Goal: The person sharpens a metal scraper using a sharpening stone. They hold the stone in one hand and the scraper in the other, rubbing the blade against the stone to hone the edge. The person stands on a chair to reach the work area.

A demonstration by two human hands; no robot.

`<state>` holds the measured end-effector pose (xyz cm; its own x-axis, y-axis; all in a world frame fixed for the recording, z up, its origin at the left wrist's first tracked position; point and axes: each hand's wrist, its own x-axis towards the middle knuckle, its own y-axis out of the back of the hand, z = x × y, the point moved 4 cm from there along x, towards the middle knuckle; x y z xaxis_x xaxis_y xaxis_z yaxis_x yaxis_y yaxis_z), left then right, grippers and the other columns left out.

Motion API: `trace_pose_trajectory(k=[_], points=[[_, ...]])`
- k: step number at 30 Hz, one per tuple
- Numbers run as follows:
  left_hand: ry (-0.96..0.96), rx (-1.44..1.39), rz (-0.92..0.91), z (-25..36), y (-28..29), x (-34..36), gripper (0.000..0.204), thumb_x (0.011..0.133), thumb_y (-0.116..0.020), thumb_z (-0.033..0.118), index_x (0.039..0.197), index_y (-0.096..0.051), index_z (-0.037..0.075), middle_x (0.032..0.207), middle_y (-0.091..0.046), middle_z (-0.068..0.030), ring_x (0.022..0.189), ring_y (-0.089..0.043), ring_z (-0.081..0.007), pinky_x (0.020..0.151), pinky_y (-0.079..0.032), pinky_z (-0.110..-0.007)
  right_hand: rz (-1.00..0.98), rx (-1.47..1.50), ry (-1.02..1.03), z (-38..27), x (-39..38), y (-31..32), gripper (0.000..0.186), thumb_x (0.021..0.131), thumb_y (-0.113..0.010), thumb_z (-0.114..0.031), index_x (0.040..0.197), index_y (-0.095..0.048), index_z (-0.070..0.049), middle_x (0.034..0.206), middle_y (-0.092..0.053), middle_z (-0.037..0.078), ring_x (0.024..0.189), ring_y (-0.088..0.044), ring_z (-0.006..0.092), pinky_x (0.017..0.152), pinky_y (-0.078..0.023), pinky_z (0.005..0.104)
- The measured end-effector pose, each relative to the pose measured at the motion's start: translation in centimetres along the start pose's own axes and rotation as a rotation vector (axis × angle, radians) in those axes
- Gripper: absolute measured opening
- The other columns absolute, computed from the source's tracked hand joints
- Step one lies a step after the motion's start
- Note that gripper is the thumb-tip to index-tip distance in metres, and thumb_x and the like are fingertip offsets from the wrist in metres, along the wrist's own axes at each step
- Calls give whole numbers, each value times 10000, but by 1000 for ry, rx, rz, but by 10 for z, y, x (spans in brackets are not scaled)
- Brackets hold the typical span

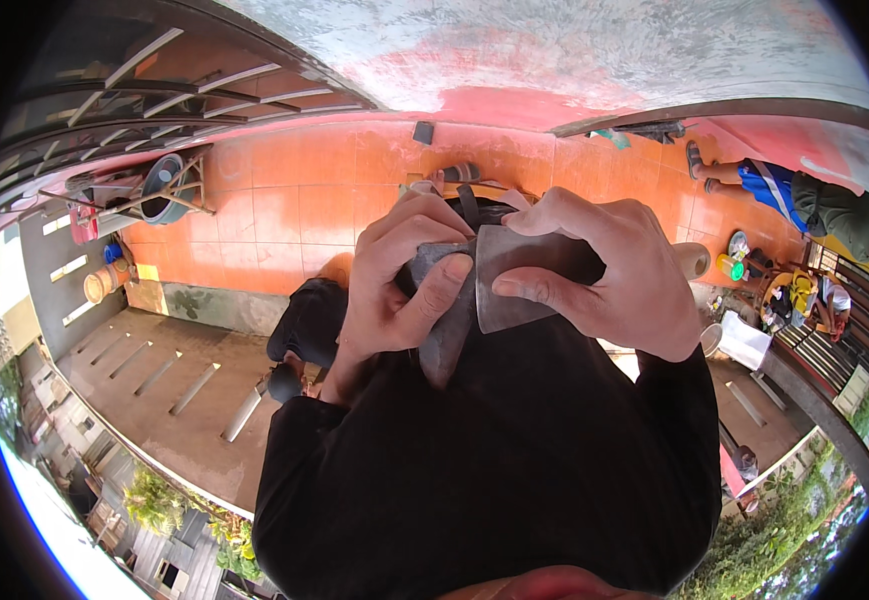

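Note:
Close in front of my chest, my left hand [394,270] is closed around a dark grey, pointed piece [446,335], its thumb pressed on the face and the tip hanging downward. My right hand [619,270] pinches a broad, smooth grey piece [506,262] with a straight left edge, thumb on the near face and fingers over its top. The two pieces meet or overlap between my hands; whether they are joined I cannot tell. What exactly they are does not show. My fingers hide part of both.
Beyond my hands lies an orange tiled floor [274,215] against a pink and grey wall [574,55]. A person in dark clothes [309,320] is close at my left. Another in blue shorts [759,182] is at far right. A dark basin [164,190] rests on a wooden stand.

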<state>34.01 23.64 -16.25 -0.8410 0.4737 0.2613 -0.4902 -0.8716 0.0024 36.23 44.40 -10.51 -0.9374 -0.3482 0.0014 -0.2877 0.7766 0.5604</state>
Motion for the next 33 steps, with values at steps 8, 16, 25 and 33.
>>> trace_pose_trajectory(k=[8, 16, 25, 33], points=[[-54, 7, -39, 3, -1, 3, 202, 953, -757, 172, 1000, -693, -14, 955, -694, -153, 853, -614, -284, 833, -445, -406, 154, 39, 33, 3, 12, 13, 463, 868, -936, -285, 1074, -655, 20, 878, -694, 113, 770, -708, 183, 746, -540, 294], [-20, -76, -46, -3, 1, -4, 222, 977, -746, 188, 1014, -670, -18, 973, -675, -157, 861, -606, -285, 829, -444, -396, 118, 52, 27, 6, 14, 5, 461, 878, -929, -303, 1080, -656, 9, 885, -715, 116, 788, -729, 228, 769, -555, 311], [16, -125, -56, -8, 2, -3, 229, 1018, -710, 191, 1041, -655, -29, 973, -656, -150, 861, -584, -267, 815, -440, -381, 79, 140, 37, 12, 13, 2, 403, 913, -903, -233, 1092, -636, 8, 855, -699, 93, 742, -662, 173, 712, -512, 302], [10, -162, -80, -6, 0, -1, 237, 1029, -710, 204, 1045, -650, -25, 973, -648, -146, 863, -578, -266, 810, -438, -381, 114, 150, 35, 16, 16, 4, 397, 917, -898, -197, 1105, -618, 13, 805, -630, 80, 729, -569, 128, 700, -468, 284]])
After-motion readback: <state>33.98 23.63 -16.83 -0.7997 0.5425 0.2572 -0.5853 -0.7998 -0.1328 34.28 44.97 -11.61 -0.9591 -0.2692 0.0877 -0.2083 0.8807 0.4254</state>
